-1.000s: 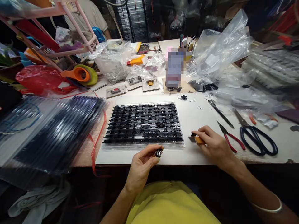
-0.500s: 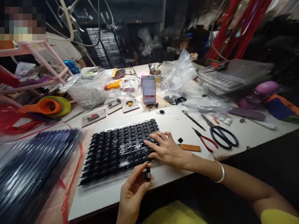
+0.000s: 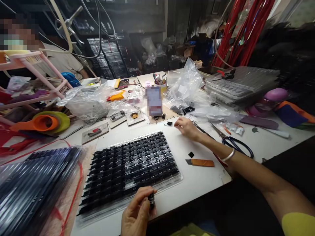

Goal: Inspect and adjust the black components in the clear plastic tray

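Between the thumb and fingers of my left hand (image 3: pixel 141 209) is a small black part (image 3: pixel 151 200), just past the near edge of the clear tray (image 3: pixel 180 175). Rows of black parts (image 3: pixel 128 160) fill that tray. My right hand (image 3: pixel 187 128) reaches over the white table, its fingers beside a small black piece (image 3: pixel 168 123); whether they touch anything is too small to tell. An orange-handled blade (image 3: pixel 202 162) and a black square piece (image 3: pixel 191 154) lie right of the tray.
Scissors (image 3: pixel 233 142) lie beyond my right forearm. A phone (image 3: pixel 155 101) stands at the back among plastic bags (image 3: pixel 184 85). Stacked dark trays (image 3: pixel 41 183) fill the left front. A person (image 3: pixel 61 59) is at the back left.
My right hand has left the tray and moved up and away to the small black piece. My left hand still holds its part, slightly lower in view, its fingers closer around it.
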The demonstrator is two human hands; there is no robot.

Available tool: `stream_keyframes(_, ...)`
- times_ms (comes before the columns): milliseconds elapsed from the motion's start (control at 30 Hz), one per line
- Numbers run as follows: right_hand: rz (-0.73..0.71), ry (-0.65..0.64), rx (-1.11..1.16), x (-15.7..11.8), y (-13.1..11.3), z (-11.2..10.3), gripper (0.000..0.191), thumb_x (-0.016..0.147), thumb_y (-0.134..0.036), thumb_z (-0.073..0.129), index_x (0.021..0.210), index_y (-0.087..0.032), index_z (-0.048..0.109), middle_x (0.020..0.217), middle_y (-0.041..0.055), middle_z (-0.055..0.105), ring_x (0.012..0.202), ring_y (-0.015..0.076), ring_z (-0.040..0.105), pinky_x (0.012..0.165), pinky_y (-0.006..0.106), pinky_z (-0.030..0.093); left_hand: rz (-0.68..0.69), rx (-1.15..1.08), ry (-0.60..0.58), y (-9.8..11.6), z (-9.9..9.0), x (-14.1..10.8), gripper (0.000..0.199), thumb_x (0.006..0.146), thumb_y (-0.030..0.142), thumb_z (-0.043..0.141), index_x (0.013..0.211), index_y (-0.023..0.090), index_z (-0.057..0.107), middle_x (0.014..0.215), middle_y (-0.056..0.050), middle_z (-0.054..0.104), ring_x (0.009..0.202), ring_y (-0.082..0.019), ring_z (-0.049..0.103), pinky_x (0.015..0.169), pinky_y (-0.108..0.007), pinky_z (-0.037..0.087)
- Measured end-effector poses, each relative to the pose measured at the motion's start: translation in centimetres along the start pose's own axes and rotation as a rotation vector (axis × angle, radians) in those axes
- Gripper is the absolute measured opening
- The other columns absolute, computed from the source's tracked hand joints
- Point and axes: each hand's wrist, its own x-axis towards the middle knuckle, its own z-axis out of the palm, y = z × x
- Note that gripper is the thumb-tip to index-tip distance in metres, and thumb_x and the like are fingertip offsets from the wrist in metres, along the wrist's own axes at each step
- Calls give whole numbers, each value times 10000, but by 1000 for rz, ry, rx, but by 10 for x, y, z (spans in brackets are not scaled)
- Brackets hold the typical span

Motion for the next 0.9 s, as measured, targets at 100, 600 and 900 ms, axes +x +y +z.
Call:
stream_keyframes(100,38,-44,-12,25,41,-2,126,828,-114,555,751,-134,653,795,66,601,736,163,540,697,311,406,-36,-36,35,0,1,0,221,681,404,759,758,199,728,889,-63,624,831,-187,564,524,-164,448)
stream_keyframes(600,-155,77,76,10,47,21,229,891,-220,459,725,-144,598,720,35,592,832,160,543,682,286,340,-103,-329,-104,-1,-5,9,208,803,319,682,857,157,564,820,-67,708,525,-78,541,485,-197,409)
stream_keyframes(900,-71,148,152,-35,14,-7,120,853,-214,579,872,-235,695,803,53,672,713,195,606,676,351,457,-98,-361,-123,-2,-6,8,216,793,331,693,816,151,576,837,-74,723,534,-85,562,496,-208,400)
